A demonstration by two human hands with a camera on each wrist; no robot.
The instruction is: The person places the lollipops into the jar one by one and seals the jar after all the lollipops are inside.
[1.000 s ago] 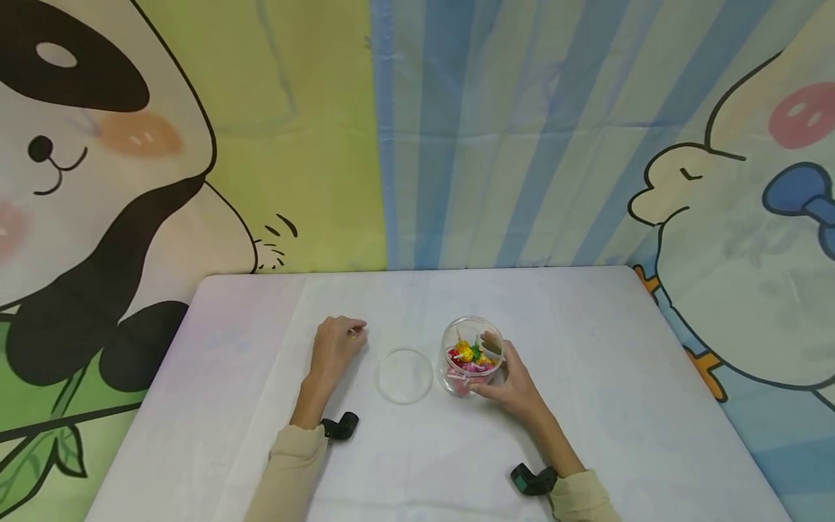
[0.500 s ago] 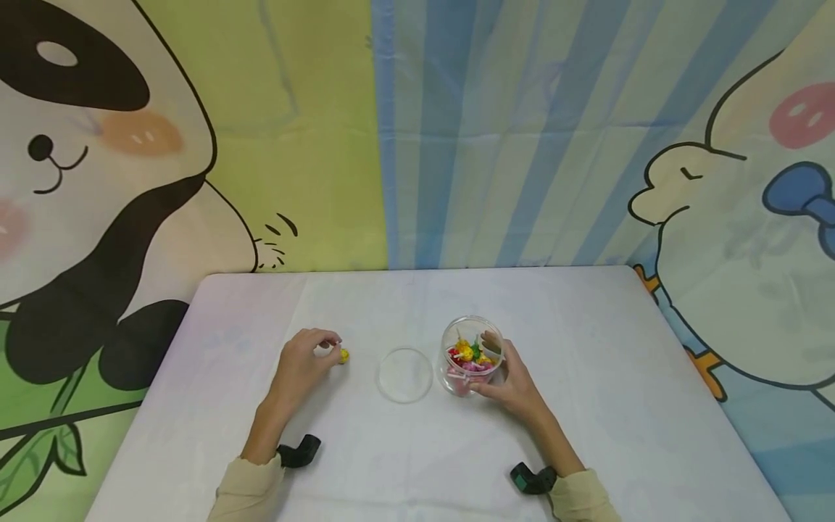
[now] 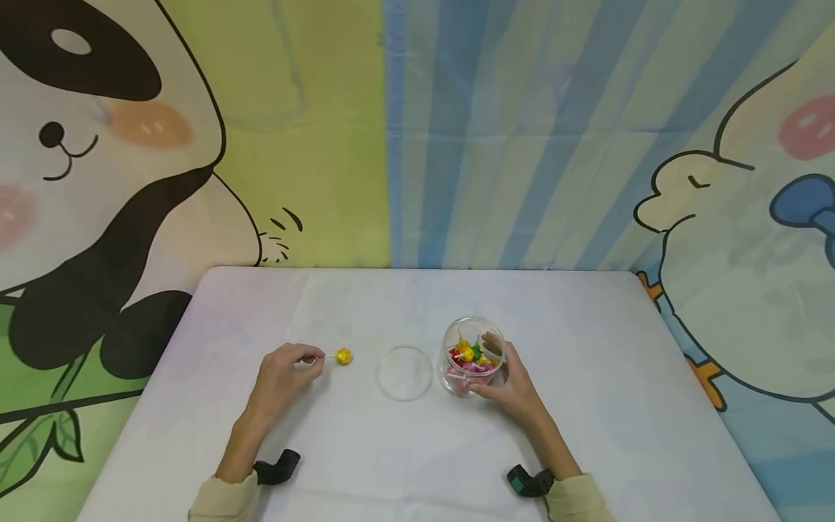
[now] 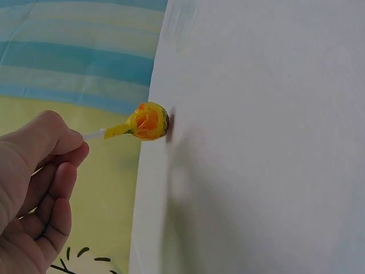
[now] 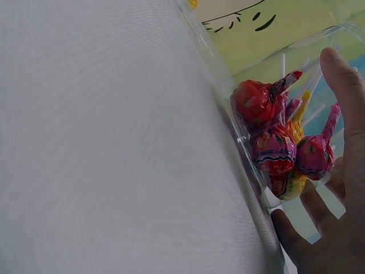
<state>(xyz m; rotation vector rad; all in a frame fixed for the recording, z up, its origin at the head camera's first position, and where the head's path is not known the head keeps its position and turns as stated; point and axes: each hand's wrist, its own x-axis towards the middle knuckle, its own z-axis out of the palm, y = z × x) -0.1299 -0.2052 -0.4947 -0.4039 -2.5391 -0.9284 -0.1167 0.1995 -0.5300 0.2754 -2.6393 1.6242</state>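
My left hand (image 3: 287, 375) pinches the white stick of a yellow-wrapped lollipop (image 3: 343, 356) between thumb and forefinger. In the left wrist view the lollipop's yellow and orange head (image 4: 149, 121) points away from the fingertips, close over the white tabletop. The other fingers of that hand curl loosely below. On the right, my right hand (image 3: 512, 384) grips the side of a clear round jar (image 3: 459, 331) standing on the table. Inside it lie several lollipops (image 5: 274, 151) in red, pink, yellow and green wrappers, sticks pointing various ways. The thumb (image 5: 345, 85) lies along the jar's near side.
A clear round lid (image 3: 404, 398) lies flat on the white table (image 3: 574, 326) between the lollipop and the jar. Behind the table hangs a cartoon-printed cloth (image 3: 326, 145). Each wrist carries a small black camera.
My left hand has moved left and toward me with the lollipop, whose head was mostly hidden by the fingers and now sticks out. My right hand stays at the jar. The head view has shifted slightly.
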